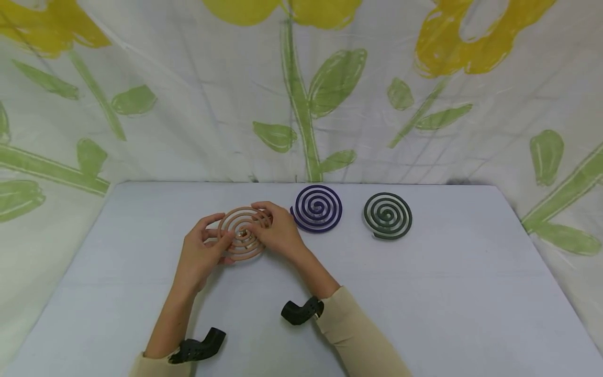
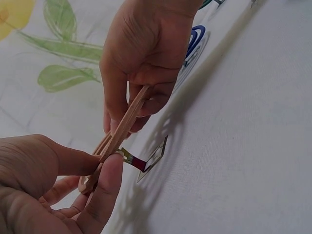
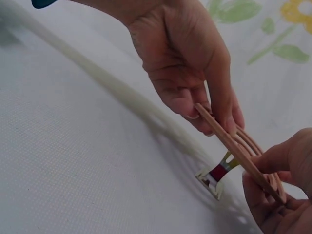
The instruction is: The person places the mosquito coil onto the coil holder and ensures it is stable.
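Observation:
A tan mosquito coil (image 1: 244,258) is held tilted between both hands over the left-centre of the white table. My left hand (image 1: 200,255) pinches its left side between thumb and fingers. On the opposite side, my right hand (image 1: 281,230) grips the coil, thumb near its centre and fingers at the far rim. A small metal coil stand (image 2: 135,162) with a flat base sits at the underside of the coil's middle, its upright partly hidden by the coil. To the right lie a dark blue mosquito coil (image 1: 316,208) and a dark green mosquito coil (image 1: 388,215).
The white table (image 1: 447,303) ends at the back against a hanging white cloth (image 1: 212,104) painted with yellow flowers and green leaves. Black camera mounts (image 1: 200,350) are worn on the wrists, over beige sleeves (image 1: 363,335).

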A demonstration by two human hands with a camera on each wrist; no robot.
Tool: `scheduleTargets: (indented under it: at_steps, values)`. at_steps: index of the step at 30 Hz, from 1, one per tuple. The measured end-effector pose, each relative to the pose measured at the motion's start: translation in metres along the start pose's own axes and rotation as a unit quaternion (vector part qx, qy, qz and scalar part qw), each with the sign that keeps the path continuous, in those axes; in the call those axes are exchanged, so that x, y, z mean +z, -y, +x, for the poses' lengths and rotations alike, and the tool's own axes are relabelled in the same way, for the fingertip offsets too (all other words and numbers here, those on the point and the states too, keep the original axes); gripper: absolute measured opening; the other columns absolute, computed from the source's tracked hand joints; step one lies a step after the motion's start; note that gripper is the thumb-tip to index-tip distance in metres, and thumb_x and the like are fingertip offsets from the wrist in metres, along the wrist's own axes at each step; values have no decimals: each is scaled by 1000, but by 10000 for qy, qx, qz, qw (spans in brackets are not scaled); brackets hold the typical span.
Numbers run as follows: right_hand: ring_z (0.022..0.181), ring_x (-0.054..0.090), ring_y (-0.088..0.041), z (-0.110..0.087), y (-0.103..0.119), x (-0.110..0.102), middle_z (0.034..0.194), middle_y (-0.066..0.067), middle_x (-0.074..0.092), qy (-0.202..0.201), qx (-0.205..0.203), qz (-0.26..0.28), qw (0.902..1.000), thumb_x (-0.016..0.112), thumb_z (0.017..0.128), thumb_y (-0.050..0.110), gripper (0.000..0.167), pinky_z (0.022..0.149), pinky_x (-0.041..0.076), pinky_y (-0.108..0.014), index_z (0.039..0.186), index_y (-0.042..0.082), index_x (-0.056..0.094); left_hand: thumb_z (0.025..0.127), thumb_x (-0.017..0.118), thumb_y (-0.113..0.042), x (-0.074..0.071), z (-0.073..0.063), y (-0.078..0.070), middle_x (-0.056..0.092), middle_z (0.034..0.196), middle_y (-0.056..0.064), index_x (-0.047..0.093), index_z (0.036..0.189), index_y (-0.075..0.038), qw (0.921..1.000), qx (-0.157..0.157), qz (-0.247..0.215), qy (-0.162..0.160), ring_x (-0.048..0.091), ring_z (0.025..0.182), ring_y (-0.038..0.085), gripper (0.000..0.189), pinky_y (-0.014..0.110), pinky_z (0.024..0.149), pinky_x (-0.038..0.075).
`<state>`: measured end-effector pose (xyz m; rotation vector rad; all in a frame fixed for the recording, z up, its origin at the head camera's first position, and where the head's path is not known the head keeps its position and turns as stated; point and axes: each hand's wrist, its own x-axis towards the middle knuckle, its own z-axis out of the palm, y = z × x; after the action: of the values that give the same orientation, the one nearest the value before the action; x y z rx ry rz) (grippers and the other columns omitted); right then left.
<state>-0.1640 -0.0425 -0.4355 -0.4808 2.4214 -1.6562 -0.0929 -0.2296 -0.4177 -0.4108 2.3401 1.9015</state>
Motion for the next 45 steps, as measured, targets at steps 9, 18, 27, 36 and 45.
scheduleTargets:
  at_steps: [9, 18, 27, 36, 45]
  values:
    - [96, 69, -17, 0, -3, 1, 113, -14, 78, -21, -23, -21, 10000, 80, 91, 13, 47, 83, 55, -23, 136, 8, 70, 102, 70, -13, 1, 1, 1, 63, 109, 6, 40, 160, -9, 10000, -35, 40, 18, 73, 80, 5, 65, 31, 63, 66]
    - [102, 72, -22, 1, -1, 2, 115, -14, 77, -15, 20, -39, 10000, 80, 91, 12, 46, 87, 56, -25, 136, 9, 70, 102, 69, -13, 2, 1, 1, 62, 112, 8, 39, 160, -9, 10000, -81, 53, -3, 72, 81, 4, 65, 31, 64, 66]
    - [99, 70, -19, 1, -3, 1, 115, -15, 77, 1, -24, -30, 10000, 80, 92, 11, 46, 85, 55, -23, 136, 8, 69, 102, 69, -13, 3, 1, 2, 62, 111, 9, 40, 159, -8, 10000, -3, 20, 6, 73, 80, 5, 64, 31, 63, 66]
    - [93, 66, -15, 2, -5, 2, 112, -15, 77, -13, -87, -64, 9999, 81, 91, 12, 46, 81, 53, -22, 135, 7, 70, 102, 69, -13, 4, 1, 1, 62, 110, 10, 41, 158, -8, 10000, -17, 86, -10, 73, 79, 5, 63, 31, 63, 66]
    - [100, 70, -20, 1, -3, 2, 116, -14, 77, -2, -102, -84, 9999, 80, 92, 12, 46, 86, 55, -24, 137, 7, 69, 102, 70, -14, 3, -1, 0, 60, 115, 12, 40, 159, -8, 9999, 3, 133, -23, 73, 81, 5, 64, 32, 64, 66]
